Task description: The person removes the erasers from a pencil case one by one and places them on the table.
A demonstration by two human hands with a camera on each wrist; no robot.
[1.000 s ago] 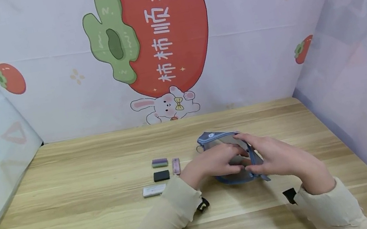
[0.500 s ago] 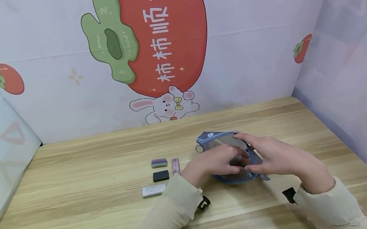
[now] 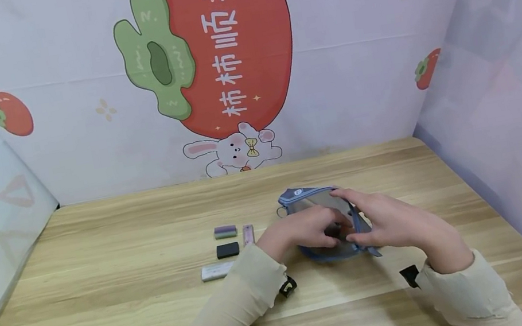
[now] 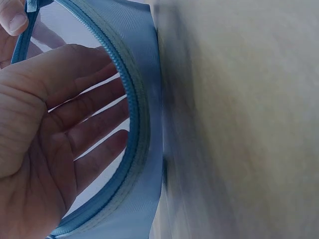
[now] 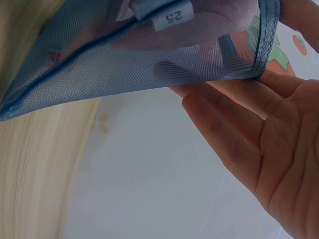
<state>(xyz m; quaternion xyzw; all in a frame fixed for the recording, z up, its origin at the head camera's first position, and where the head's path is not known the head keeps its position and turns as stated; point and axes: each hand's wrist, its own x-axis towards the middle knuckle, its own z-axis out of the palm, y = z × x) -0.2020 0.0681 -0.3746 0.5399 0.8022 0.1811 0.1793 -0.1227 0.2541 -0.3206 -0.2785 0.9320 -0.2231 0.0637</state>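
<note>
A blue mesh zip pouch (image 3: 332,257) stands unzipped on the table, its mouth facing my hands. My left hand (image 3: 306,228) reaches into the mouth. In the left wrist view, the fingers of that left hand (image 4: 45,134) lie long and spread inside the zipper rim, with nothing held between them. At the pouch's right side my right hand (image 3: 388,219) grips the edge of the opening, thumb low and index finger high. The right wrist view shows the right hand (image 5: 294,139) at the rim of the see-through pouch (image 5: 119,74); left-hand fingers show through the mesh.
Left of the pouch lie several small pieces: a purple-green block (image 3: 225,231), a black block (image 3: 227,250), a white bar (image 3: 216,271) and a pink strip (image 3: 248,234). My left sleeve (image 3: 243,300) partly covers the white bar. A printed backdrop (image 3: 359,93) stands behind the table.
The left fingers have shifted slightly inside the pouch. The right hand keeps its grip on the edge, and the whole head view has drifted a little.
</note>
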